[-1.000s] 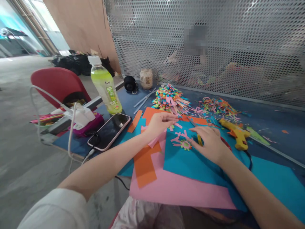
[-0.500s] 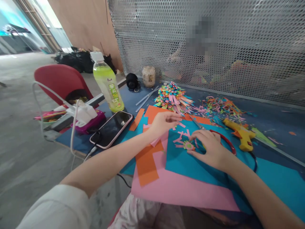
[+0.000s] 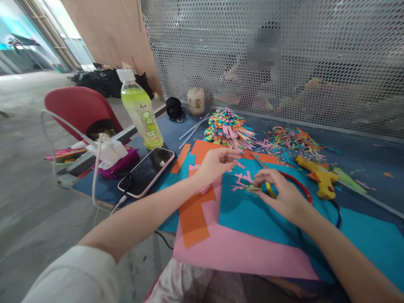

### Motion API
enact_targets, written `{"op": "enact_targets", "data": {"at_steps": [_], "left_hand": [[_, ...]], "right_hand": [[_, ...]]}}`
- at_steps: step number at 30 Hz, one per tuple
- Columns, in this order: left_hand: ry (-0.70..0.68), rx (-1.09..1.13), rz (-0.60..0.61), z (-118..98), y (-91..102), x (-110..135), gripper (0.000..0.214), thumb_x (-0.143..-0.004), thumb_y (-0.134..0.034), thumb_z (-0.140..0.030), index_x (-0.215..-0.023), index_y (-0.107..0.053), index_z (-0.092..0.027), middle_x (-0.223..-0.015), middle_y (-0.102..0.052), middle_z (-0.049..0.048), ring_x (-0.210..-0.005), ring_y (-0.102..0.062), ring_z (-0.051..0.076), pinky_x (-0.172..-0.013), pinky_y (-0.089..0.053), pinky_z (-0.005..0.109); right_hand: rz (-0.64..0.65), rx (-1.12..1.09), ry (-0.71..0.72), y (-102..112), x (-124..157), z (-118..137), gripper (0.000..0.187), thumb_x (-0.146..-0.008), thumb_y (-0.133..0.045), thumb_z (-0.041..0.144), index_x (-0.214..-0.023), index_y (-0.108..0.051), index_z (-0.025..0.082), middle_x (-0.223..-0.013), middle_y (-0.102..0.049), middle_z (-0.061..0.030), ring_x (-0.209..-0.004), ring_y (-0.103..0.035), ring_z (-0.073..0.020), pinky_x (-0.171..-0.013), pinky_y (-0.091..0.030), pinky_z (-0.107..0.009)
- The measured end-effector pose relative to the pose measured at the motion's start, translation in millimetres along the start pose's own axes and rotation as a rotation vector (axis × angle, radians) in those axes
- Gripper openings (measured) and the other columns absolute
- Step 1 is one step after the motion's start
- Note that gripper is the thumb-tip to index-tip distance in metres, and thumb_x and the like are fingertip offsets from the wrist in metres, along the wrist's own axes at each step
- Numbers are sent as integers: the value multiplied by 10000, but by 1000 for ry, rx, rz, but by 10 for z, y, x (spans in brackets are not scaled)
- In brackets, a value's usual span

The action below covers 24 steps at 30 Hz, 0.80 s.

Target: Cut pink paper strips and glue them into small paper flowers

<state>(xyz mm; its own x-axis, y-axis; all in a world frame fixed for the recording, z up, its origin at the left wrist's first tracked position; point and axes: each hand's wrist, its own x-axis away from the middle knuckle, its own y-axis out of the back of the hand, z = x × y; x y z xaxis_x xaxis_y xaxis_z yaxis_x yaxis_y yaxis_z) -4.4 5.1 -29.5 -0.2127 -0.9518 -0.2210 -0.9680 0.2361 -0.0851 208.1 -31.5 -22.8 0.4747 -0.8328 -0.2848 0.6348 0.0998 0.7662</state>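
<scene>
Right hand: you are pinching the small green paper piece between thumb and fingers, nearly edge-on, over the blue sheet.
Left hand: you are curving your fingers toward the thumb at the blue sheet's far left corner; whether they are gripping anything, I cannot tell.
Pink strips: lying loose on the blue sheet.
Scissors: lying toward the blue sheet's right side, partly behind your right hand.
Glue gun: resting right of the blue sheet.
Step in hand: you are probably adjusting the small green paper piece.
Next move: likely calling for a light pinch, sparing the thin paper.
</scene>
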Motion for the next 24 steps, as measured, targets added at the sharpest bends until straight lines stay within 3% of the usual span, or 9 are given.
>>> {"op": "enact_targets", "data": {"at_steps": [6, 16, 19, 24], "left_hand": [[-7, 32, 15, -14, -15, 1, 278, -649, -671, -103, -925, -650, -118, -893, -690, 86, -814, -652, 148, -764, -511, 280], [97, 162, 44, 14, -40, 32, 311, -604, -741, -153, -897, -644, -113, -849, -703, 68, -770, -675, 157, -753, -515, 294], [140, 150, 49, -38, -62, 58, 303, -611, -736, -139, -901, -650, -113, -860, -706, 68, -775, -672, 145, -758, -516, 280], [162, 94, 107, -93, -93, 92, 309, -652, -714, -144, -953, -653, -111, -893, -706, 81, -790, -667, 134, -770, -514, 271]], "right_hand": [[-67, -375, -97, -6, -44, 14, 286, -724, -662, 401, -883, -497, 230, -849, -657, -43, -802, -665, -208, -701, -559, -368], [-161, -571, -283, 84, -88, 28, 402, -542, -796, 464, -776, -571, 227, -797, -679, -33, -779, -670, -205, -744, -564, -341], [-210, -614, -339, 113, -117, 88, 442, -455, -832, 453, -730, -573, 224, -765, -675, -21, -742, -672, -197, -735, -568, -342], [-237, -667, -387, 119, -131, 113, 463, -426, -843, 437, -732, -564, 231, -746, -672, -9, -747, -675, -201, -739, -573, -362]]}}
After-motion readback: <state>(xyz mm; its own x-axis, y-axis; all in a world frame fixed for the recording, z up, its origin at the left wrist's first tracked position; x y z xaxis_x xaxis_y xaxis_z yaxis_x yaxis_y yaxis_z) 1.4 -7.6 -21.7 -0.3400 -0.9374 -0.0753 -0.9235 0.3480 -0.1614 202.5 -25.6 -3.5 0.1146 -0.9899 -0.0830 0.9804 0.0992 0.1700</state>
